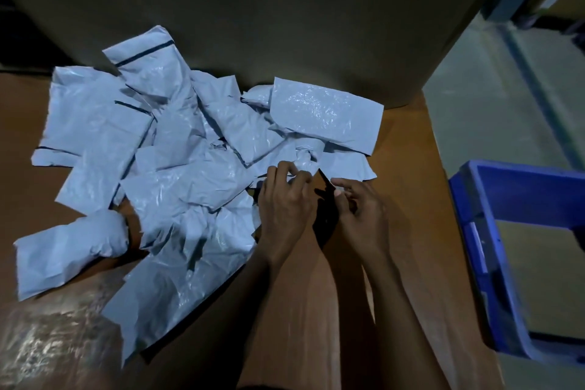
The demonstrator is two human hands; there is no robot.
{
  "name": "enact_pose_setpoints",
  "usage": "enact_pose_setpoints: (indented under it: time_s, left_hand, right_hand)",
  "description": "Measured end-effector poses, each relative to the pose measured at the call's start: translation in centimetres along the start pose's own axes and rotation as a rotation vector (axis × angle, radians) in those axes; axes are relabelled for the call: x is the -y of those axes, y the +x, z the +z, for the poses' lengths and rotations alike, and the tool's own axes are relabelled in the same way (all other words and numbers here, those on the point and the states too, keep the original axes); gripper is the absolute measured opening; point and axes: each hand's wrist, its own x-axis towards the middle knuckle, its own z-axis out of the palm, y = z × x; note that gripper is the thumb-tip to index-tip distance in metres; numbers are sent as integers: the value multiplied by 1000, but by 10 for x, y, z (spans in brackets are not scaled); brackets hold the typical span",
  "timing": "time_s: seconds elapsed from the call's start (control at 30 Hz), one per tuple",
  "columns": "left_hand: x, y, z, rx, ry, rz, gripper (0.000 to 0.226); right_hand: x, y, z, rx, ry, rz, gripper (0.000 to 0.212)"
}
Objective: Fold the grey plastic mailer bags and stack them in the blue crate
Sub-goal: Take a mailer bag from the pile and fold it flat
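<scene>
Mailer bags of grey crinkled plastic (177, 149) lie heaped across the left and centre of the frame, overlapping at all angles on a brown cardboard tabletop (405, 152). At the pile's lower right edge, one crumpled grey bag (305, 165) sits just above both hands in the frame. The left hand (285, 199) has its fingers curled onto this bag's bunched plastic and grips it. The right hand (361, 212), close beside it, is narrowly curled, its fingertips pinching a dark pointed flap (325, 187) that stands between the two hands. This flap is probably the bag's black inner face, though that is not certain.

A blue plastic crate (468, 215) stands off the tabletop's right edge, at the right of the frame, its long axis running from near to far. It lies well apart from the pile and on the right hand's side, so that hand looks the better placed to carry a folded bag across.

No brand, label or writing can be read. Several bags show only a thin dark seal strip (142, 55).
</scene>
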Motion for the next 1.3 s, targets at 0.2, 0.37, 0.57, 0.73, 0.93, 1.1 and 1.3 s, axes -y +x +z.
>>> enact_pose_setpoints:
  time_s: [0.2, 0.37, 0.57, 0.73, 0.93, 1.1, 1.3]
  left_hand:
    - [1, -9, -13, 29, 1, -16, 27]
    - [4, 9, -4, 174, 105, 7, 51]
    - [-5, -6, -33, -7, 35, 50, 43]
    - [-15, -49, -82, -153, -172, -15, 52]
    - [-14, -69, -96, -135, -349, 28, 47]
    - [-24, -81, -90, -55, -446, 100, 40]
    - [-22, -105, -75, 173, -493, 90, 52]
  right_hand:
    - [-3, -8, -14, 27, 72, 62, 23]
    - [8, -27, -18, 89, 60, 14, 21]
    - [6, -48, -40, 100, 53, 3, 25]
    - [1, -62, -63, 3, 89, -12, 46]
    - [15, -84, -80, -246, 652, 349, 59]
    - [5, -98, -101, -314, 633, 449, 49]
    - [-29, -124, -103, -320, 684, 530, 60]
